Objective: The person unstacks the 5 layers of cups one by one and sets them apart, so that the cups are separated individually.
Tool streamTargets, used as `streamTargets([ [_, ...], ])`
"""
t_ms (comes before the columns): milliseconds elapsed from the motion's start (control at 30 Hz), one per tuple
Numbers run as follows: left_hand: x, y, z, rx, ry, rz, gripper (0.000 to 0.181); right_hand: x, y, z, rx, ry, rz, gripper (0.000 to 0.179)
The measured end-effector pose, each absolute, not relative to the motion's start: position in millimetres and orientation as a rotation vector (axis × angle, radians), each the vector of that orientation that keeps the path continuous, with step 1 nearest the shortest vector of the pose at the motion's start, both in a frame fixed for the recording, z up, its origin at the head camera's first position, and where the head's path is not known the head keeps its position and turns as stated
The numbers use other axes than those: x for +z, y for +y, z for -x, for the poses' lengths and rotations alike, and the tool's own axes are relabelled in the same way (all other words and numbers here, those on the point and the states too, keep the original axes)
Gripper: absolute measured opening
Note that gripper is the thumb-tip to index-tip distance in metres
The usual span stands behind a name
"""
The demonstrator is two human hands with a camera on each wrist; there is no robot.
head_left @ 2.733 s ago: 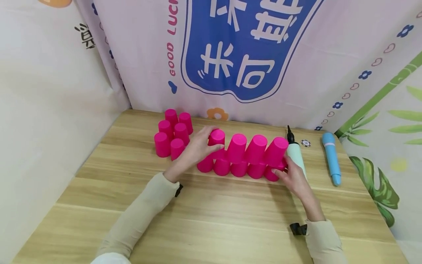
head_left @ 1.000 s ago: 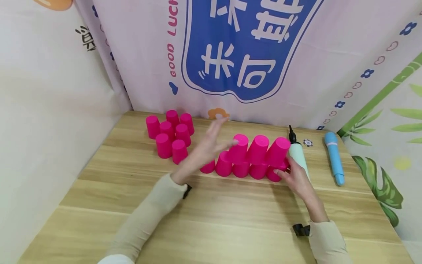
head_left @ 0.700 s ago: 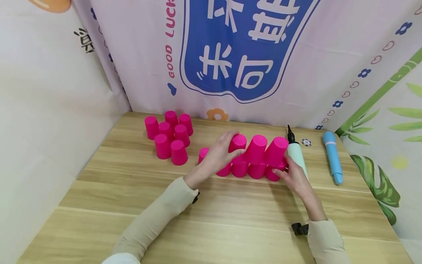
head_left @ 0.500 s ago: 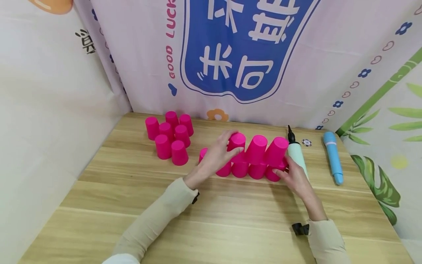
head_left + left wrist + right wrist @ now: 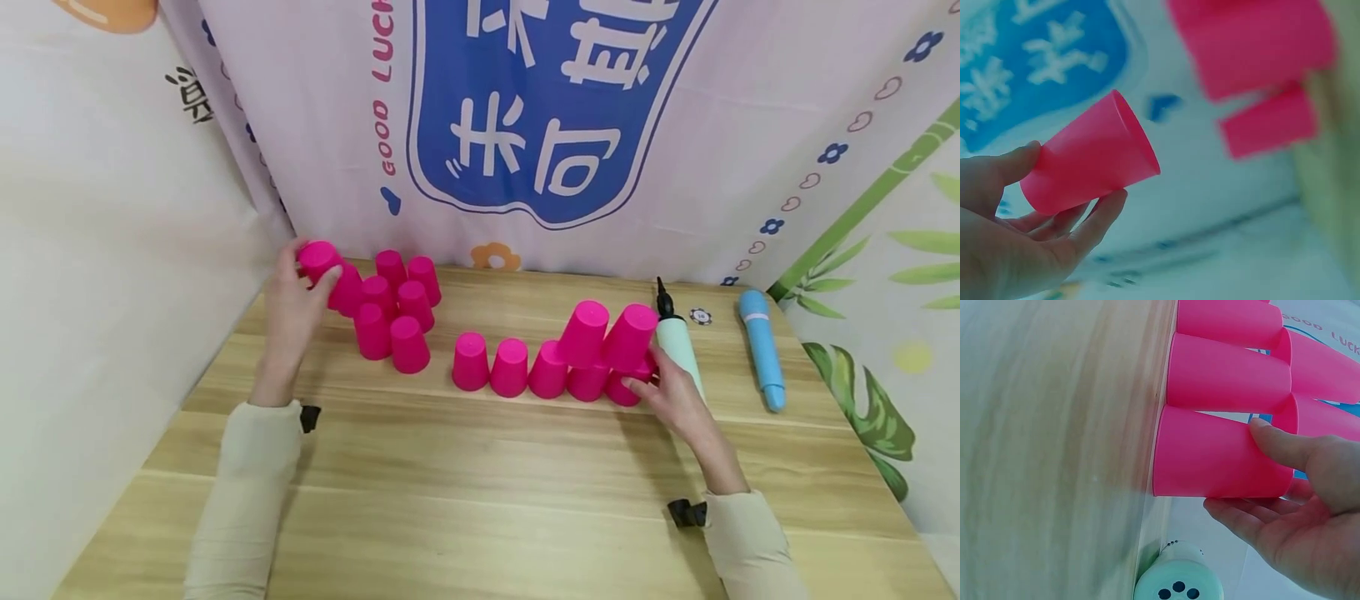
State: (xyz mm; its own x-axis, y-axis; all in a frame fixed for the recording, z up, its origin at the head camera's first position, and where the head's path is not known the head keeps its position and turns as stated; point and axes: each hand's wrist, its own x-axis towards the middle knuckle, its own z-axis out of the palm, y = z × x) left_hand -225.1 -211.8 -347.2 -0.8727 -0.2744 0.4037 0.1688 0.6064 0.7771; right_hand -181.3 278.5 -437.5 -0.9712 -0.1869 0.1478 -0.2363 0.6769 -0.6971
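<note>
My left hand [image 5: 292,312] grips a pink cup [image 5: 1091,156] by its closed end, mouth down, at the far left of the table. In the left wrist view it is clear of the other cups. Beside it stands a cluster of several upturned pink cups [image 5: 372,332]. At centre right runs a row of upturned cups [image 5: 510,367], with two more cups [image 5: 583,333] on top at its right end. My right hand [image 5: 671,392] holds the rightmost bottom cup [image 5: 1222,453], thumb on one side and fingers on the other.
Right of the row lie a pale green hand pump [image 5: 678,350] with a black nozzle, a small poker chip [image 5: 701,317] and a blue microphone-like stick [image 5: 761,350]. A printed cloth [image 5: 337,125] hangs behind the wooden table [image 5: 465,492].
My left hand lifted the leftmost upper cup off the row and carried it left to the cluster; before that, another upper cup went there too. My right hand stays at the row's end.
</note>
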Motion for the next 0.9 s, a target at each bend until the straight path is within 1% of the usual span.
streamTargets([
  [167, -386, -239, 238, -1.094, -2.45, -0.146, 0.052, -439, 278, 180, 1.207, -2.826, -0.325, 0.058],
  [267, -407, -245, 240, -1.062, -2.524, -0.152, 0.054, -441, 277, 179, 1.219, -2.833, -0.322, 0.058],
  [400, -423, -246, 238, -1.042, -2.586, -0.149, 0.054, -441, 276, 179, 1.207, -2.84, -0.325, 0.059],
  [700, -437, -247, 237, -1.065, -2.619, -0.113, 0.053, -437, 275, 180, 1.19, -2.837, -0.319, 0.057],
  [800, -435, -248, 235, -1.071, -2.662, -0.103, 0.061, -438, 276, 180, 1.187, -2.833, -0.32, 0.057],
  [900, -420, -245, 226, -1.038, -2.666, -0.104, 0.067, -440, 277, 181, 1.188, -2.828, -0.34, 0.057],
])
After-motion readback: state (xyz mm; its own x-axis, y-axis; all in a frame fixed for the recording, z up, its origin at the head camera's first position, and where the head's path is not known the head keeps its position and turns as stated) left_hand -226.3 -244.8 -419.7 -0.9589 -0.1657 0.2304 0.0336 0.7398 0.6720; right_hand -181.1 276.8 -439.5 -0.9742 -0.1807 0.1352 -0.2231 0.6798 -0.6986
